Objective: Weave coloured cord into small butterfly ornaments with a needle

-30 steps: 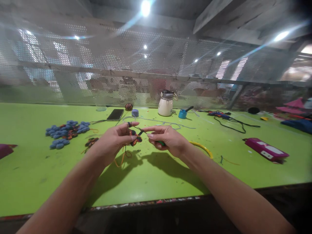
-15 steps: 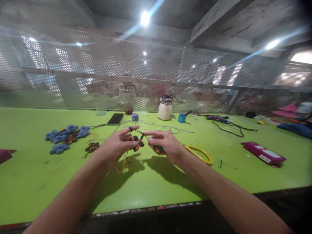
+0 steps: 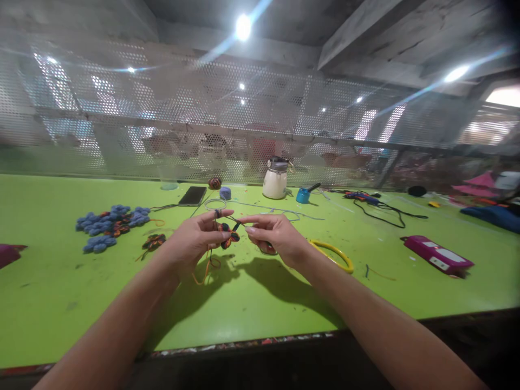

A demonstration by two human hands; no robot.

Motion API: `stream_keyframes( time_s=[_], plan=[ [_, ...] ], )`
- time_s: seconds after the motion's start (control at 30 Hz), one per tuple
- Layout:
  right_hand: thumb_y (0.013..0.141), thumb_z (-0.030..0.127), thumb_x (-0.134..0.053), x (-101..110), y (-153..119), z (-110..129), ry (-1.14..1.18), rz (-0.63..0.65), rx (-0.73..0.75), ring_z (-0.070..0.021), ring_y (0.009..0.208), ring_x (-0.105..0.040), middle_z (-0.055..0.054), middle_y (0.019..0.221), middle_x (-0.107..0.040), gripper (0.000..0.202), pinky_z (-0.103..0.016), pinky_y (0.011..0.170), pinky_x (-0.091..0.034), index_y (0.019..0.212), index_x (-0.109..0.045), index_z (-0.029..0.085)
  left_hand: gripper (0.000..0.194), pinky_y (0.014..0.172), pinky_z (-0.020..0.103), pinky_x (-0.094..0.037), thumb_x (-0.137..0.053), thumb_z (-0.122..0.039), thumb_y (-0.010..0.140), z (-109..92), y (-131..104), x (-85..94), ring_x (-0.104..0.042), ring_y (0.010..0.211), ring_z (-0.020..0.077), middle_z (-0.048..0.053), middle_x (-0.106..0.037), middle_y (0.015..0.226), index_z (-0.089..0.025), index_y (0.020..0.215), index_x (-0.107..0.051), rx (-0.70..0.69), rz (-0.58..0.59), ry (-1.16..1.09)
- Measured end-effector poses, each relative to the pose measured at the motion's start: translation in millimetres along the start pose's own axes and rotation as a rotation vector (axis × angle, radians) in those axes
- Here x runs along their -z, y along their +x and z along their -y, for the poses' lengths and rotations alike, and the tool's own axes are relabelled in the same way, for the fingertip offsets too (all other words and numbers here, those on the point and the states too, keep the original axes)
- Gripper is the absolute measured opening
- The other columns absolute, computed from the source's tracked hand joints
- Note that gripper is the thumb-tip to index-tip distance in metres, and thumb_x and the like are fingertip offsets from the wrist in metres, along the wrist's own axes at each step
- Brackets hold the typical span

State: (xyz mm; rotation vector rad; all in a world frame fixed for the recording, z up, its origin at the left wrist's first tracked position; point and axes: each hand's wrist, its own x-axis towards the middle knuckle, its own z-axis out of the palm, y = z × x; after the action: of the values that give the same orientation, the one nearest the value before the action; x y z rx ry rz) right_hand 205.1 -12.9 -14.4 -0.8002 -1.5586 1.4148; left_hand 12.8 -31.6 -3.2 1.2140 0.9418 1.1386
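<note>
My left hand [image 3: 199, 236] is closed on a small dark, orange and red crochet flower [image 3: 229, 237], pinched between thumb and fingers. Dark yarn wraps round its raised index finger, and an orange strand [image 3: 203, 276] hangs below. My right hand [image 3: 275, 236] is closed round a crochet hook, its handle mostly hidden in the palm; the tip meets the yarn at the flower's upper edge. Left of my hands lie blue crochet flowers [image 3: 97, 223] and another dark orange flower [image 3: 153, 242]. Beside my right wrist a yellow loop [image 3: 335, 254] is partly covered by the forearm.
On the green table [image 3: 252, 314] stand a white flask [image 3: 275, 181] and a blue pot [image 3: 303, 195]. A phone [image 3: 192, 196], yarn balls [image 3: 225, 193], a purple box [image 3: 437, 254] and a black cord [image 3: 396, 221] lie around. A perforated screen [image 3: 227, 108] rises behind.
My right hand has turned slightly, and the green handle seen before is now hidden in the palm. The flower has tilted a little; both hands stay in nearly the same place.
</note>
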Motion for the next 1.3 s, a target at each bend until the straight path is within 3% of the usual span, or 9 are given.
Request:
stream_keyframes(
  time_s=[0.4, 0.87, 1.13, 1.3],
  plan=[
    [0.074, 0.025, -0.067, 4.4, 2.1, -2.4, -0.083, 0.041, 0.025, -0.005, 0.042, -0.028, 0.008, 0.048, -0.041, 0.034, -0.022, 0.042, -0.019, 0.106, -0.072, 0.015, 0.05, 0.068, 0.026, -0.045, -0.075, -0.007, 0.06, -2.8, 0.0, 0.2, -0.063, 0.07, 0.015, 0.004, -0.071, 0.072, -0.011, 0.109, -0.066, 0.049, -0.033, -0.057],
    [0.082, 0.026, -0.06, 19.6, 1.0, 8.8, -0.453, 0.18, 0.052, -0.0069, 0.045, -0.03, 0.007, 0.05, -0.04, 0.036, -0.023, 0.044, -0.024, 0.114, -0.071, 0.013, 0.048, 0.07, 0.028, -0.04, -0.075, -0.011, 0.06, -1.9, 0.2, 1.2, -0.062, 0.071, 0.0164, 0.003, -0.07, 0.074, -0.011, 0.108, -0.068, 0.035, 0.004, 0.017],
    [0.083, 0.012, -0.056, 17.4, -3.3, 17.2, -0.889, 0.185, 0.229, -0.009, 0.055, -0.047, -0.003, 0.067, -0.066, 0.032, -0.022, 0.055, -0.036, 0.11, -0.073, 0.015, 0.051, 0.07, 0.027, -0.039, -0.073, -0.012, 0.061, -2.1, -0.5, -1.0, -0.06, 0.068, 0.015, 0.001, -0.068, 0.068, -0.01, 0.111, -0.065, 0.051, 0.024, 0.094],
    [0.083, 0.009, -0.055, 16.7, -2.7, 14.8, -0.921, 0.148, 0.298, -0.011, 0.061, -0.054, -0.007, 0.083, -0.074, 0.034, -0.023, 0.059, -0.04, 0.111, -0.073, 0.016, 0.053, 0.072, 0.027, -0.039, -0.073, -0.011, 0.061, -0.2, 0.8, 0.8, -0.06, 0.07, 0.0147, 0.0, -0.068, 0.07, -0.011, 0.113, -0.065, 0.046, 0.017, 0.089]
  ],
)
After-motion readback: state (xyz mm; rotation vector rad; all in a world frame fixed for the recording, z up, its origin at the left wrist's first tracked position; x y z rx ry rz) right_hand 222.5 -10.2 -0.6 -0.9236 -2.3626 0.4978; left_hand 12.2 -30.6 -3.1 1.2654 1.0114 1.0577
